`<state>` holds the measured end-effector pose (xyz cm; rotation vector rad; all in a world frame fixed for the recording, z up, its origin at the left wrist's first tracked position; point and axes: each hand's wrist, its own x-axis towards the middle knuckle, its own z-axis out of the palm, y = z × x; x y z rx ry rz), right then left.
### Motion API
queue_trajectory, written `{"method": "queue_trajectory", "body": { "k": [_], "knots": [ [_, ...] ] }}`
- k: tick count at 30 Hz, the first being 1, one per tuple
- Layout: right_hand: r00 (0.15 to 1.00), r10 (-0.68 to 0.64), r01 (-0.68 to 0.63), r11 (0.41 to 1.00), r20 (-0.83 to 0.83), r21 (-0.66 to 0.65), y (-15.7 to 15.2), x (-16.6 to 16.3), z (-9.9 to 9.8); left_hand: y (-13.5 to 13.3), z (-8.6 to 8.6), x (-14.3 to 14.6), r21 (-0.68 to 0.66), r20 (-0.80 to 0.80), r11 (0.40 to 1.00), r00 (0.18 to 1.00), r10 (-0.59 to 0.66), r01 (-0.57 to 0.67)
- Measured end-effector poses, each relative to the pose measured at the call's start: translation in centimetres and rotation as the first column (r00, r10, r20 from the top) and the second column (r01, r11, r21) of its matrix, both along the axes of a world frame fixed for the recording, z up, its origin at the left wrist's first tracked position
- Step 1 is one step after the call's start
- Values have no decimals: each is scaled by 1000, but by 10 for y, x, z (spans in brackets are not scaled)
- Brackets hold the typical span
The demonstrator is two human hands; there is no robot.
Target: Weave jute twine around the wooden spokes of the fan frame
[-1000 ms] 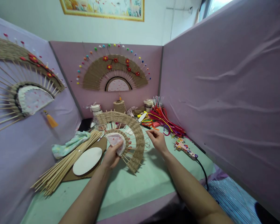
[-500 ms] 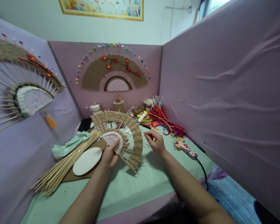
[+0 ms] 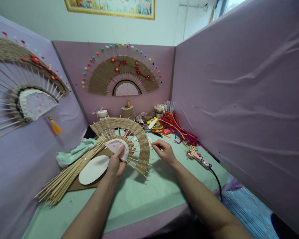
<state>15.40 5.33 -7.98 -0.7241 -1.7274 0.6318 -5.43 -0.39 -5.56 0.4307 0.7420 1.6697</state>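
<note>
A woven fan (image 3: 142,146) of twine on thin wooden sticks is held up above the table, tilted. My left hand (image 3: 117,161) grips it at the half-round cloth centre, thumb in front and fingers behind. Stick tips poke out past the fan's outer woven band. At the right rim, my right hand (image 3: 164,151) is closed in a pinch beside the stick ends. Whatever lies between its fingertips is too small to make out.
A bundle of sticks (image 3: 69,172) and a white oval card (image 3: 94,170) lie at left by a patterned cloth (image 3: 76,152). Red pipe cleaners (image 3: 176,124), a twine spool (image 3: 128,112) and a glue gun (image 3: 198,157) with a cord are beyond and right. Finished fans (image 3: 102,74) hang on the partitions.
The fan has shifted slightly left and turned a little in my left hand. My right hand has moved slightly left with it, still pinched at the rim.
</note>
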Motion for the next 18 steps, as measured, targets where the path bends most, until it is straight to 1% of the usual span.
{"method": "queue_trajectory", "body": {
  "k": [4,8,13,18],
  "knots": [
    [999,-14,12,999,36,42,-1,1,1,0,3,1,47,28,998,998,47,-49],
    [997,-1,-4,998,74,64,-3,-1,0,2,1,-1,66,54,994,995,87,-90],
    [994,53,-60,995,100,76,-3,-2,-3,3,-1,-1,80,80,993,994,78,-84],
    [992,60,-66,996,110,56,-2,-2,-3,2,1,-2,74,107,995,993,54,-62]
  ]
}}
